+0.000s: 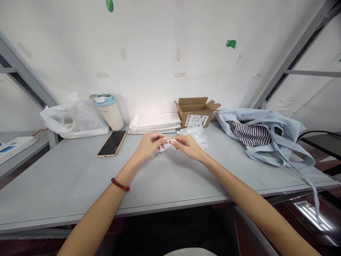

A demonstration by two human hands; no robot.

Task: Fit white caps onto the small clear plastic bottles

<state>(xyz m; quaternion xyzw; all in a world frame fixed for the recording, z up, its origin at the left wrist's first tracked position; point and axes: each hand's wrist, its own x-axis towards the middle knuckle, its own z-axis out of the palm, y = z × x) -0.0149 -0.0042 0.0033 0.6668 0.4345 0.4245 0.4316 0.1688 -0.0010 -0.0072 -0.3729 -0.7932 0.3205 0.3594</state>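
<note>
My left hand and my right hand meet over the middle of the grey table. Both pinch a small white item between their fingertips; a thin white loop hangs from it toward the table. I cannot make out what the item is. A red bead bracelet sits on my left wrist. Just behind my right hand lie several small clear-wrapped white pieces.
A phone lies face up at the left. Behind it stand a blue-lidded cup and a clear plastic bag. A stack of white sheets, an open cardboard box and a light-blue cloth bag line the back and right.
</note>
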